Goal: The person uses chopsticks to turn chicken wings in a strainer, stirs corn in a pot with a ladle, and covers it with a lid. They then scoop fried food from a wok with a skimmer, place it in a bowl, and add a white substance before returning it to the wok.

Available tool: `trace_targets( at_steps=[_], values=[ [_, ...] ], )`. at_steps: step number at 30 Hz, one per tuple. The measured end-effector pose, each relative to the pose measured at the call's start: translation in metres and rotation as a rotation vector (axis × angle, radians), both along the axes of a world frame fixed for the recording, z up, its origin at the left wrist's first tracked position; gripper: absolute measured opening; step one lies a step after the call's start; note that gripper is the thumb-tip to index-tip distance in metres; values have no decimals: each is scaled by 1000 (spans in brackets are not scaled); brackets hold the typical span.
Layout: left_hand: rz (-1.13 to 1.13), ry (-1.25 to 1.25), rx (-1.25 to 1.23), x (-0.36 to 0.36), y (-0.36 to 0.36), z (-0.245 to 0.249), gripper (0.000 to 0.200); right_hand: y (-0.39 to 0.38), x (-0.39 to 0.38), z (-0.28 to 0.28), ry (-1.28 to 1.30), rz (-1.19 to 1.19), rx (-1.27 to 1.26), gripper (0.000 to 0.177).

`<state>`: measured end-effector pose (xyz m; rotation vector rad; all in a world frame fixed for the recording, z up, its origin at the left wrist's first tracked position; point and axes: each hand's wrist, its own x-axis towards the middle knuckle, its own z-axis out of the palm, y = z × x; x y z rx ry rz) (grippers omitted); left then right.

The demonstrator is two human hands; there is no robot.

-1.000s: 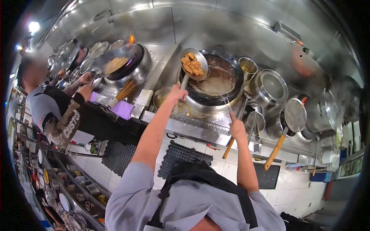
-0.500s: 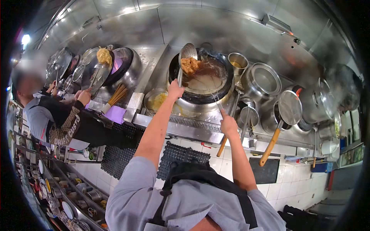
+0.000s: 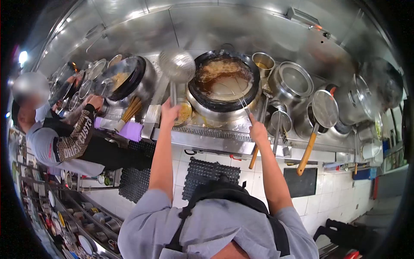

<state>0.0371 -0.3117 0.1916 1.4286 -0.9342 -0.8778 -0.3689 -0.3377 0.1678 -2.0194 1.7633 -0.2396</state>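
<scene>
My left hand (image 3: 169, 113) is wrapped round the handle of a large perforated skimmer (image 3: 177, 65), raised just left of the wok. No food shows on its face. Brown, bubbling liquid fills the black-rimmed wok (image 3: 206, 102), with lighter foam along its far side. My right hand (image 3: 258, 131) grips long, thin metal tongs (image 3: 244, 105), whose prongs reach over the near right part of the liquid. Below my left hand sits a metal bowl with yellowish contents (image 3: 184, 113), partly hidden by the hand and handle.
Right of the wok stand a small metal pot (image 3: 263, 63), a lidded pot (image 3: 296, 80) and a wooden-handled strainer (image 3: 325, 108). At left, a co-worker (image 3: 64, 140) works at another wok (image 3: 137, 77). A bamboo brush (image 3: 130, 108) and purple cloth (image 3: 129, 131) lie between us.
My left hand has swung the skimmer left, out of the wok; the brown fried pieces are gone from it. The tongs stay over the wok. The co-worker's tilted wok has been lowered.
</scene>
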Motion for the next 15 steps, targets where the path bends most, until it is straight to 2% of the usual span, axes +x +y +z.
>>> trace_targets(
  at_steps=[2,3,6,8,10,12,13,14,15],
  values=[
    [22,391,50,19,43,-18,25,16,3,0,56,-47,-129,64],
    [62,485,84,24,61,-29,23,25,5,1,86,-75,-193,63],
    [122,668,208,36,106,-72,18,81,3,24,-42,-8,-265,62],
    [10,753,227,43,129,-102,17,134,-2,5,-82,75,-161,56],
    [36,897,266,43,147,-131,17,180,-17,-2,-224,143,153,48],
    [90,881,355,37,160,-137,17,224,-55,-47,-134,190,289,43],
    [31,954,354,50,164,-164,13,251,-80,-81,-73,136,332,45],
    [122,945,314,49,169,-170,26,281,-111,-116,-19,90,380,47],
    [15,1003,212,47,175,-170,43,314,-144,-145,-38,-62,429,47]
  ],
)
